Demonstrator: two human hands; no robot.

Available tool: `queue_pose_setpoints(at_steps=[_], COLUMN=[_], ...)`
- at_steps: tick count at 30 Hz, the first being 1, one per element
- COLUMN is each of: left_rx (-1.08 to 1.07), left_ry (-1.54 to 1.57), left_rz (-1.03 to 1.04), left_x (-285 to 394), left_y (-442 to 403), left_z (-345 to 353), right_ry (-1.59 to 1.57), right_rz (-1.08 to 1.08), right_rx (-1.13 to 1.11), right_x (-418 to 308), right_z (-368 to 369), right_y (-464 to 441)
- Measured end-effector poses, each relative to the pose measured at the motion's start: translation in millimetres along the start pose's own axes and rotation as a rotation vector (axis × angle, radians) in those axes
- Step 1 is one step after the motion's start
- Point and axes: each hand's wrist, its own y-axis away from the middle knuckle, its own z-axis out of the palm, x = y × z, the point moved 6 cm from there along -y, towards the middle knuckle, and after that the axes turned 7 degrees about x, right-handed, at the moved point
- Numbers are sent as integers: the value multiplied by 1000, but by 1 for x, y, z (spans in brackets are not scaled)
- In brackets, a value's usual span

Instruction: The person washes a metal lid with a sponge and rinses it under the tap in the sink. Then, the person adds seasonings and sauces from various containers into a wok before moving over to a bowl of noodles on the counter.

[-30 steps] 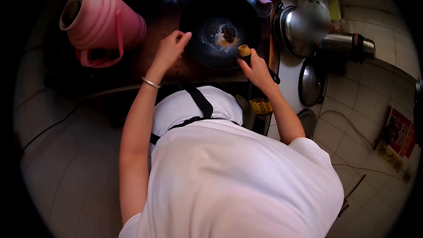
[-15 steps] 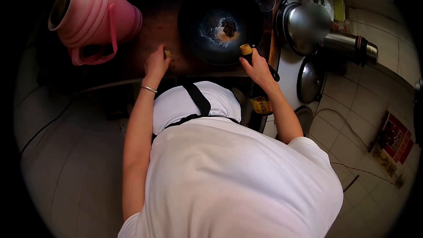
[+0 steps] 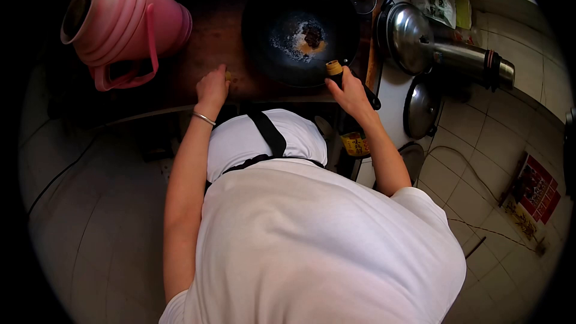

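My right hand (image 3: 351,96) is wrapped round the neck of a dark bottle (image 3: 356,143) with a yellow top and a yellow label, by the near right rim of a black wok (image 3: 264,54). White grains and a dark brown clump (image 3: 312,37) with brownish liquid lie in the wok. Left of the wok, at the front of the wooden table (image 3: 207,36), my left hand (image 3: 213,89) has its fingers closed on a small yellow cap (image 3: 227,76), mostly hidden by the fingers.
A pink thermos jug (image 3: 129,21) stands at the left. Beyond the wok is a small bowl (image 3: 365,3) with a pink-purple spoon. To the right are a steel lidded pot (image 3: 410,36), a steel flask (image 3: 465,59), a glass lid (image 3: 421,108) and a red printed box (image 3: 536,186) on the floor.
My left hand has moved from the wok's left rim down and left to the table front, where the yellow cap shows at its fingers. My right hand stays on the bottle.
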Motion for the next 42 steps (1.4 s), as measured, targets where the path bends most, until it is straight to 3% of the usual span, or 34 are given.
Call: queue_pose_setpoints(at_steps=[15,18,21,23,24,26,27,31,33,37,41,42], left_rx=[6,16,118,180,185,9,19,-31,143,290,518,461], left_ry=[11,61,240,561,558,958,1030,918,818,490,58,40], left_rz=[8,-95,-109,87,90,186,256,461,558,606,605,581], left_x=[4,14,36,61,74,113,131,181,188,180,169,164], left_y=[0,-3,-5,-11,-10,-11,-8,3,10,3,-6,-11], left_z=[-6,-29,-62,-77,-88,-108,-125,-187,-224,-296,-348,-359], right_ry=[-34,-84,-111,-142,-171,-215,-256,-304,-362,-450,-356,-431], right_rz=[-6,-37,-62,-79,-90,-156,-210,-442,-533,-805,-886,-986], right_rx=[27,71,111,130,143,173,191,292,324,382,366,390], right_x=[-2,-5,-14,-25,-32,-57,-70,-120,-150,-203,-253,-269], right_z=[-1,-6,-15,-24,-30,-45,-52,-77,-89,-105,-110,-109], right_y=[4,7,11,13,16,21,25,28,26,9,-25,-38])
